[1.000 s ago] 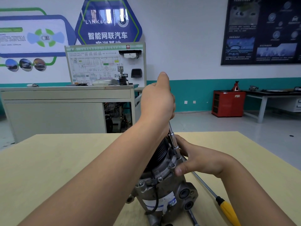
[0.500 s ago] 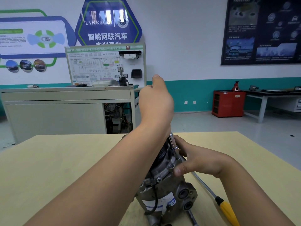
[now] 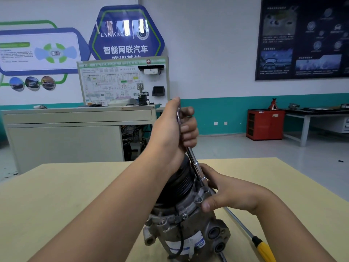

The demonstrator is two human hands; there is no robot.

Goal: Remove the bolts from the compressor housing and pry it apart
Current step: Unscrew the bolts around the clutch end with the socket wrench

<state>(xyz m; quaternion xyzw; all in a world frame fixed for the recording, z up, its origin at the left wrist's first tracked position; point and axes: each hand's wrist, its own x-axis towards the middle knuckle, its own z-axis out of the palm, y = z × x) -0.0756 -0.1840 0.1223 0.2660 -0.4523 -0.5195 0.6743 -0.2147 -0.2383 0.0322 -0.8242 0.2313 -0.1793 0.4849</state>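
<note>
A grey metal compressor (image 3: 190,229) with a black ribbed pulley (image 3: 179,182) stands tilted on the wooden table (image 3: 56,195). My left hand (image 3: 173,129) grips the top of a chrome socket wrench (image 3: 195,165) that runs down to the housing flange. My right hand (image 3: 226,191) holds the compressor's flange at the wrench's lower end, thumb pressed against the rim. A bolt head (image 3: 184,216) shows on the flange.
A long screwdriver with a yellow handle (image 3: 264,250) lies on the table to the right of the compressor. Beyond the table stand a grey cabinet (image 3: 75,133) with a training board, a red cabinet (image 3: 264,123) and a side bench.
My left hand has turned on the wrench handle, so its fingers now show on the right side. The right hand and the compressor stay in place.
</note>
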